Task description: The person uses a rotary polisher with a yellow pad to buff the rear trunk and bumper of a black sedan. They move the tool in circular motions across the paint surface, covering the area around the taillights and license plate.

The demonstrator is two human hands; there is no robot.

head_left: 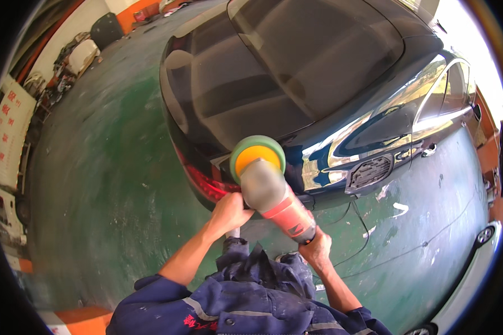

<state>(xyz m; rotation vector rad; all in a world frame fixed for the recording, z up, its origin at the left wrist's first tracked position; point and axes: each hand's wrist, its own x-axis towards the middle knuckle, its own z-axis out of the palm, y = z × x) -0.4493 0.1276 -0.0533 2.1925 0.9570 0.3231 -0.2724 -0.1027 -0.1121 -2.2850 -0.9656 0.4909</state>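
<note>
Both my hands hold a power polisher (288,209) with a red and grey body and a round, green-edged pad (256,144) with a yellow backing. My left hand (229,212) is closed beside the grey head; what exactly its fingers wrap round is partly hidden. Around the rear end of the body, my right hand (317,247) is closed. The pad is over the rear corner of a dark car (246,114), just above the red tail light (207,181). I cannot tell whether it touches the paint. A dull, dusty-looking film covers the boot lid and rear window.
A black cable (368,231) hangs near my right side and trails over the green floor (112,184). Parts and clutter (67,72) line the far left wall, near a white board with red writing (8,131). Another, light-coloured car (475,268) stands at lower right.
</note>
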